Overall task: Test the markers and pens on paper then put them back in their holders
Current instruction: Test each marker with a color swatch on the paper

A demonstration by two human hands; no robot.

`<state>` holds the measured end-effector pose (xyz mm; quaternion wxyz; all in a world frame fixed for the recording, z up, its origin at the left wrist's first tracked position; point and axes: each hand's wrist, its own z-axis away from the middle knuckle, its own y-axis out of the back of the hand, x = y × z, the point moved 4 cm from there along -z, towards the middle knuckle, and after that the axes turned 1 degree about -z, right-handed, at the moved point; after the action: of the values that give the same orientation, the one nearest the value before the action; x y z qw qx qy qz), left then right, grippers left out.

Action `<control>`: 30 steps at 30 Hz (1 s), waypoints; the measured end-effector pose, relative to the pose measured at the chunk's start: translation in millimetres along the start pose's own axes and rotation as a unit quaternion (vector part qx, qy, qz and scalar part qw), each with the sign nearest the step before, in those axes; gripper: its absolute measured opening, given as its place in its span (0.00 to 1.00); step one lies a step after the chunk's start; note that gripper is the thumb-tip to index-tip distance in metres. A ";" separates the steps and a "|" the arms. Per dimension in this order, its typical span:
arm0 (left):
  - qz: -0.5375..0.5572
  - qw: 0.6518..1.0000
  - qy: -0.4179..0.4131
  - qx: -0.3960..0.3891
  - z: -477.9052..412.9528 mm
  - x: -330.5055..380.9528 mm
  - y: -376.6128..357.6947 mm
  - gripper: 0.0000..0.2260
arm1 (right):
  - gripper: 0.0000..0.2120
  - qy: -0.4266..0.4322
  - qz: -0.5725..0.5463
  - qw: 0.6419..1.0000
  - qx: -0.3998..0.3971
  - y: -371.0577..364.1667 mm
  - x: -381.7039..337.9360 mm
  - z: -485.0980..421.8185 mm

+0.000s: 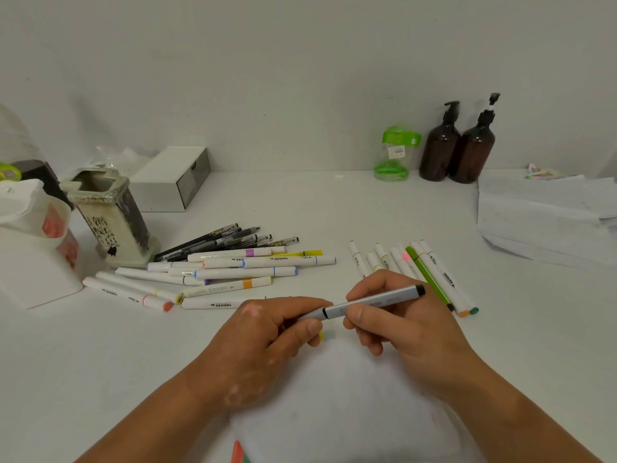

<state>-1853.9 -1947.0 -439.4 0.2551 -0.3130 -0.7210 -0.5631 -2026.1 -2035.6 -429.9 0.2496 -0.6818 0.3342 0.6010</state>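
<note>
Both hands hold one grey pen (372, 302) just above the paper (350, 406): the left hand (263, 342) pinches its lower end, and the right hand (400, 325) grips the barrel (black-capped end up). More markers (233, 272) lie on the white surface (334, 208) beside an upright holder (112, 215).

Grey marker (374, 302) held nearly level, apparently capped, above white paper (350, 412).

Two hands (253, 345), two brown bottles (440, 152)
</note>
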 end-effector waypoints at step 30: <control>0.082 0.994 0.060 0.042 -4.0 -18.7 9.7 0.07 | 0.08 -0.007 0.171 0.985 -0.027 15.8 1.4 0.6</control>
<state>-1834.2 -1952.3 -445.7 0.3565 -0.3257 -0.6991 -0.5274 -2038.3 -2045.6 -430.4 0.1269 -0.6170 0.4282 0.6480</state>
